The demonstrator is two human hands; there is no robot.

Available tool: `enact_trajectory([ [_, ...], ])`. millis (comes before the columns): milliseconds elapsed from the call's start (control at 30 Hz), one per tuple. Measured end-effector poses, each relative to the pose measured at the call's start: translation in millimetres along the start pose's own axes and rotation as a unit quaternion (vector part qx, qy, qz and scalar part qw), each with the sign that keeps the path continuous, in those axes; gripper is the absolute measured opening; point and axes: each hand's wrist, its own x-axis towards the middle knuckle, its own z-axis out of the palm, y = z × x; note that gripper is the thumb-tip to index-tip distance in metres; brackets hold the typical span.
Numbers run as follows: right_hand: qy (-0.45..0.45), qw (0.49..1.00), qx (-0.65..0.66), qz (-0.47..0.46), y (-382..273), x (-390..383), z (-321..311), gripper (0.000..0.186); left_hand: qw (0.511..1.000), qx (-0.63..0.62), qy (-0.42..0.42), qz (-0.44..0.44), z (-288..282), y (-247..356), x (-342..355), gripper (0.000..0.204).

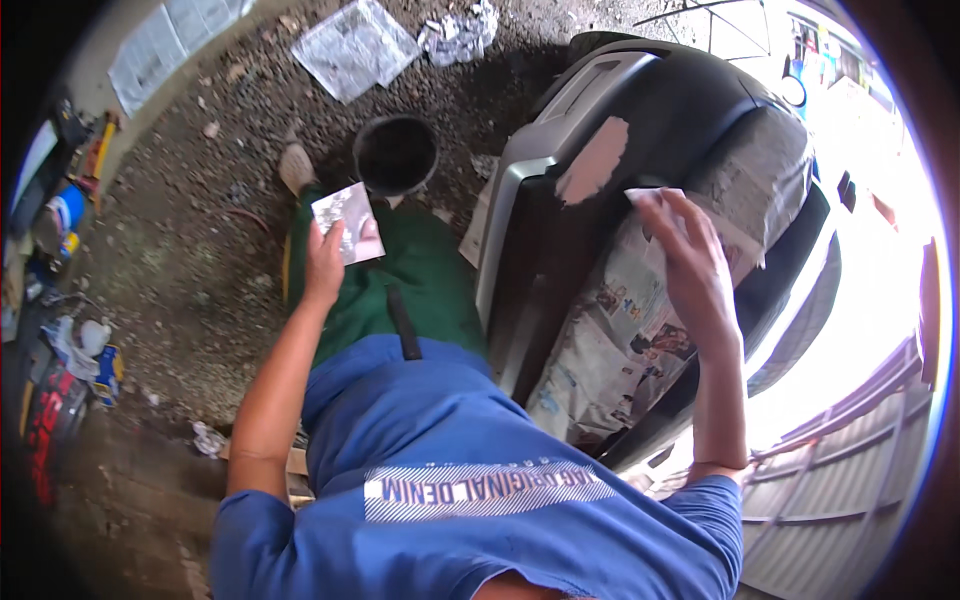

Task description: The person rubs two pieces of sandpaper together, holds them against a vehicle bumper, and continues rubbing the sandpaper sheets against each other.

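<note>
My left hand (325,262) grips a thin, square, pale plate (362,238) by its edge, over my green trousers. Smears of pinkish paste lie on that plate. On my right side stands a dark car bumper (690,95) with silver trim, carrying a pinkish patch of filler (592,165). My right hand (692,255) is raised above the bumper, just right of the patch, its fingers closed on a small pale flat piece (640,194). Most of that piece is hidden by the fingers. Newspaper sheets (640,320) cover the bumper's middle and its right part.
A black bucket (396,155) stands on the gravel ahead of me. Beyond it lie a flat newspaper sheet (356,48) and a crumpled one (460,32). Tools and cans, among them a blue can (66,208), crowd the left edge. Corrugated sheeting (840,500) is at lower right.
</note>
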Motion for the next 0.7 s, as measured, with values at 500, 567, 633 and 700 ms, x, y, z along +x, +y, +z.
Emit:
enact_trajectory([
  [500,-0.282,0.869,-0.282,-0.293,56,126,141,0.056,0.984,-0.094,0.093,-0.123,-7,-118,13,0.038],
  [567,-0.282,0.853,-0.303,-0.317,62,139,149,0.047,0.98,-0.111,0.104,-0.125,-5,-122,16,0.038],
  [633,-0.301,0.85,-0.301,-0.312,69,142,159,0.051,0.976,-0.13,0.101,-0.142,-6,-123,14,0.042],
  [700,-0.31,0.848,-0.296,-0.311,75,146,167,0.052,0.977,-0.122,0.099,-0.144,-7,-122,15,0.042],
])
